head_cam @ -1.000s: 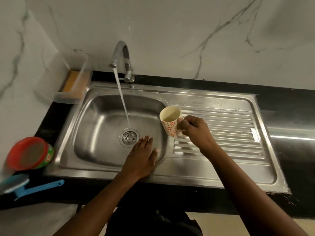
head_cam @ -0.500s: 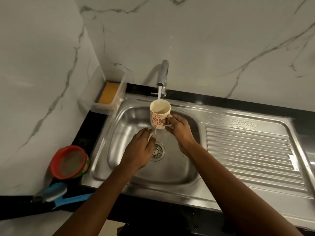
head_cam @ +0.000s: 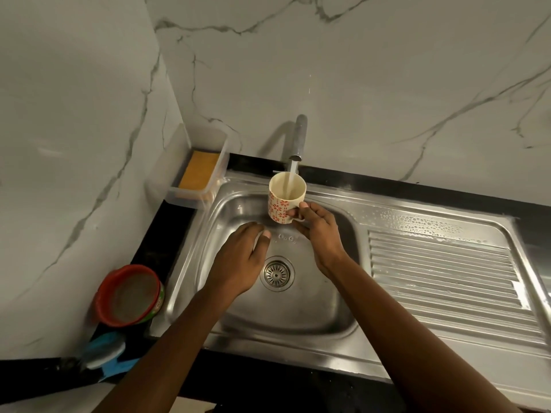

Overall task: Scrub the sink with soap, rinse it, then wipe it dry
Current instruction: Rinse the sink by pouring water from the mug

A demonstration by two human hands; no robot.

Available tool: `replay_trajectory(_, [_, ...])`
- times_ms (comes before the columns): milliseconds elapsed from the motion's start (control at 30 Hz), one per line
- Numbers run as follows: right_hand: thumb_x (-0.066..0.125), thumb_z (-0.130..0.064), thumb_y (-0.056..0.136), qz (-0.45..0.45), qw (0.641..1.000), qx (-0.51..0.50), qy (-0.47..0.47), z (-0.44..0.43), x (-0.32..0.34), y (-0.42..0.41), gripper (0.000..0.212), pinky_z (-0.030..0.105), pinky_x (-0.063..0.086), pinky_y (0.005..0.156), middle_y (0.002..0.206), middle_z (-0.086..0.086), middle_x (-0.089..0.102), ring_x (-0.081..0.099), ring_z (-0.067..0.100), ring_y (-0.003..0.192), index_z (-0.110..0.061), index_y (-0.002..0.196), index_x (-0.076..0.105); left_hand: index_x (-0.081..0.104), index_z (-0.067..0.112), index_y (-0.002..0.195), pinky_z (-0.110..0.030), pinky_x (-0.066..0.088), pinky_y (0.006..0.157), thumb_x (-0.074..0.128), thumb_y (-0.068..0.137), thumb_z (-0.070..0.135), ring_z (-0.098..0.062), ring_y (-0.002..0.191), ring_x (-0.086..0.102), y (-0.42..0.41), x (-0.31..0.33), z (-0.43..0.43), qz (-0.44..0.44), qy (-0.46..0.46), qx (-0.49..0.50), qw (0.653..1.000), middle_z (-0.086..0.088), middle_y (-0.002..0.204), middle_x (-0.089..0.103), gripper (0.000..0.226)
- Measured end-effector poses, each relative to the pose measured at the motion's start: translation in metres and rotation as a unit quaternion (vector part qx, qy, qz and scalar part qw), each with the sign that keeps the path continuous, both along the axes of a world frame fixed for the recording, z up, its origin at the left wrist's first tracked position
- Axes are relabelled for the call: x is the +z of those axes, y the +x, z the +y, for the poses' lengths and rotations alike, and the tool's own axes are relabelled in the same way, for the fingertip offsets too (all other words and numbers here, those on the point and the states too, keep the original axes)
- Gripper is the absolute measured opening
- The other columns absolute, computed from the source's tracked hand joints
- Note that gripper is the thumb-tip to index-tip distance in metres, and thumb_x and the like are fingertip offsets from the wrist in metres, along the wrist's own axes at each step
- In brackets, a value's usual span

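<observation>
While the right hand [head_cam: 320,234] grips a patterned cup [head_cam: 281,204] by its side and handle, thumb and fingers curled round it, the cup stands upright under the tap [head_cam: 299,135] and the water stream [head_cam: 292,171] falls straight into its mouth. The left hand [head_cam: 238,263] hovers palm down over the left half of the basin, fingers loose and nearly straight, tips pointing towards the cup but not touching it; a pale patch shows by its fingertips, and I cannot tell what it is.

Below both hands lies the steel sink [head_cam: 298,317], its round drain [head_cam: 277,273] showing between the two wrists. To the right the ribbed draining board [head_cam: 441,278] is part of the same steel sheet, with beaded droplets [head_cam: 417,222] along its far edge.

At the sink's far left corner, against the marble wall [head_cam: 357,70], a clear plastic box [head_cam: 208,201] holds a yellow sponge [head_cam: 198,171]. On the black worktop [head_cam: 161,242] left of the basin sits a red-rimmed tub [head_cam: 128,295], and just nearer the person a blue brush [head_cam: 104,351], blurred.
</observation>
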State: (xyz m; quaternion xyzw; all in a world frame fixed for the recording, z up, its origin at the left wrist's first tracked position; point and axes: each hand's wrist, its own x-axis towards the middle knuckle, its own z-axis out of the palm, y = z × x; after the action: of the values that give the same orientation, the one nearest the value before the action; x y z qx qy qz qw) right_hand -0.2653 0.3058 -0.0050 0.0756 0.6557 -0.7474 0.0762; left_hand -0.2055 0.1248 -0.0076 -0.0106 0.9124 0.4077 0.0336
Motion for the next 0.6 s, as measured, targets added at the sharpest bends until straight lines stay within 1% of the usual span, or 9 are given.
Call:
replay_trajectory(133, [0.049, -0.022, 0.110, -0.005, 1.000, -0.009, 0.003, 0.0015, 0.0007, 0.0010, 0.027, 0.033, 0.056, 0.101, 0.112, 0.011, 0.075, 0.070, 0.021, 0.112, -0.008, 0.109, 0.072, 0.065, 0.018, 0.131, -0.028, 0.045, 0.097, 0.044, 0.111, 0.038, -0.009, 0.118, 0.059, -0.0004, 0.0030, 0.0009, 0.008, 0.002, -0.007, 1.000, 0.004, 0.132, 0.064, 0.035])
replay_trajectory(233, [0.049, -0.023, 0.110, -0.008, 1.000, -0.013, 0.007, 0.0018, -0.0002, 0.0007, 0.028, 0.034, 0.056, 0.102, 0.112, 0.008, 0.076, 0.071, 0.019, 0.112, -0.007, 0.111, 0.072, 0.066, 0.019, 0.129, -0.033, 0.050, 0.099, 0.044, 0.111, 0.040, -0.011, 0.116, 0.061, -0.0005, 0.0023, 0.0012, 0.011, 0.006, -0.011, 1.000, 0.006, 0.128, 0.065, 0.035])
replay_trajectory(333, [0.049, -0.023, 0.110, -0.011, 1.000, -0.016, 0.013, 0.0003, 0.0009, 0.0005, 0.028, 0.034, 0.056, 0.101, 0.111, 0.007, 0.077, 0.071, 0.018, 0.111, -0.007, 0.107, 0.073, 0.066, 0.020, 0.127, -0.038, 0.053, 0.098, 0.044, 0.111, 0.040, -0.010, 0.112, 0.061, -0.0029, 0.0025, 0.0021, 0.015, 0.011, -0.011, 1.000, 0.008, 0.125, 0.065, 0.033])
replay_trajectory(500, [0.049, -0.023, 0.110, -0.007, 1.000, -0.015, 0.013, -0.0005, 0.0040, -0.0020, 0.028, 0.036, 0.056, 0.102, 0.112, 0.008, 0.076, 0.070, 0.021, 0.114, -0.012, 0.099, 0.073, 0.065, 0.023, 0.126, -0.038, 0.053, 0.097, 0.043, 0.111, 0.042, -0.010, 0.111, 0.062, -0.0068, 0.0044, 0.0057, 0.023, 0.009, -0.014, 1.000, 0.009, 0.123, 0.065, 0.033])
replay_trajectory(600, [0.050, -0.023, 0.110, -0.009, 1.000, -0.016, 0.001, 0.0001, 0.0072, -0.0037, 0.029, 0.034, 0.057, 0.100, 0.111, 0.009, 0.076, 0.069, 0.022, 0.114, -0.014, 0.095, 0.073, 0.065, 0.022, 0.128, -0.038, 0.053, 0.098, 0.043, 0.111, 0.041, -0.012, 0.112, 0.062, -0.0087, 0.0060, 0.0077, 0.024, 0.012, -0.015, 1.000, 0.007, 0.125, 0.066, 0.034])
